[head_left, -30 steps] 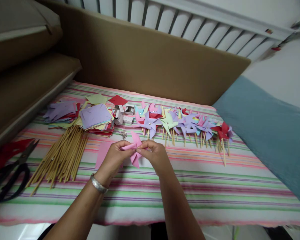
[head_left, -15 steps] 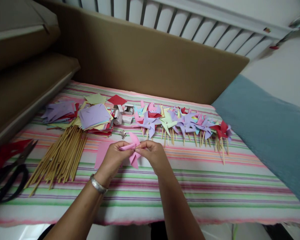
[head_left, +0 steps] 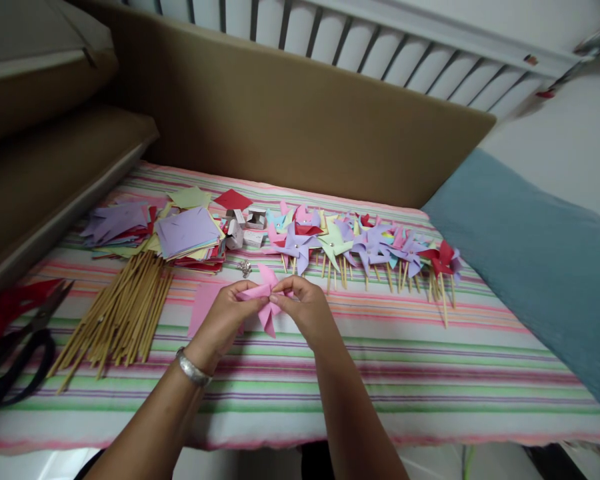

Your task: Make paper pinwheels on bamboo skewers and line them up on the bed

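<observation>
Between my two hands is a pink paper pinwheel [head_left: 266, 288], its blades folded in toward the middle and held just above the striped cloth. My left hand [head_left: 229, 310] pinches its left side between thumb and fingers. On the other side, the thumb and fingertips of my right hand [head_left: 303, 307] are closed on the pinwheel near its centre. Whether a pin sits under those fingertips cannot be seen. A flat pink paper sheet [head_left: 203, 305] lies partly beneath my left hand. Just beyond the hands is a small heap of shiny metal pins [head_left: 245, 268].
Thin wooden sticks [head_left: 125, 313] lie in a bundle at left, beside black-handled scissors [head_left: 30, 347]. Behind them are stacked coloured paper squares [head_left: 190, 232] and small white boxes [head_left: 253, 238]. Finished pinwheels on sticks [head_left: 373, 247] form a row at right. A brown board [head_left: 300, 107] stands behind.
Both hands keep their hold on the pink pinwheel, with the right fingers shifting slightly at its centre. The whole view has drifted a little.
</observation>
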The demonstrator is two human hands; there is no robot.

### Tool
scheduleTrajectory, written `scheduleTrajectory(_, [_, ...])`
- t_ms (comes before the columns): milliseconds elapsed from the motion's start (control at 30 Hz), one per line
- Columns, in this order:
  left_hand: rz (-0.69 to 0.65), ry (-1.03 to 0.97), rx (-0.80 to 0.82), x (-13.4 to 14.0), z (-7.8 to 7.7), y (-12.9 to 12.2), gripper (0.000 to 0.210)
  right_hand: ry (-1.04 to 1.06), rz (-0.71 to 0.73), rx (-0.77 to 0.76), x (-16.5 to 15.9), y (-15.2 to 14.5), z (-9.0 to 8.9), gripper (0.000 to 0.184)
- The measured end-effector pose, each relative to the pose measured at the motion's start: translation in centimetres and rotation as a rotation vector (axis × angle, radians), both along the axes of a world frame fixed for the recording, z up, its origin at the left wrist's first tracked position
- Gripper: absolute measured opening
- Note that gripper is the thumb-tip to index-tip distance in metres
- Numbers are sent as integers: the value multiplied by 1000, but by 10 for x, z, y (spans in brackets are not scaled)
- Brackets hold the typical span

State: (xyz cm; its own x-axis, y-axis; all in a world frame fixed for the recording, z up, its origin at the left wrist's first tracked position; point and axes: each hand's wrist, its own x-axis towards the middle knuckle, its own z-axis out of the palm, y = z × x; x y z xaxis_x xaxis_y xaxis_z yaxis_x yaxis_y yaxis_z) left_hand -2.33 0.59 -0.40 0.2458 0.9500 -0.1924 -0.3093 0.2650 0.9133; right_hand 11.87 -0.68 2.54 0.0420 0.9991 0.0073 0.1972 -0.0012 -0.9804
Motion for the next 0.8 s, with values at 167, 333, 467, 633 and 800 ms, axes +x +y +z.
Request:
scheduleTrajectory(167, [-2, -13, -22, -1, 0, 2, 23, -37, 12, 16, -1, -2, 5, 18])
scheduleTrajectory(333, [-52, -22, 14, -6, 8, 3, 29, -210, 108, 143, -1, -6, 9, 50])
scheduleTrajectory(467, [-59, 50, 100, -12, 11, 4, 20, -339, 152, 246, -3, -11, 14, 52])
scheduleTrajectory(633, [50, 71, 77, -31, 13, 8, 16, -309, 57, 272, -5, -9, 18, 43])
scheduleTrajectory(800, [279, -148, 93, -69, 24, 19, 19, -286, -67, 151, -6, 1, -3, 33])
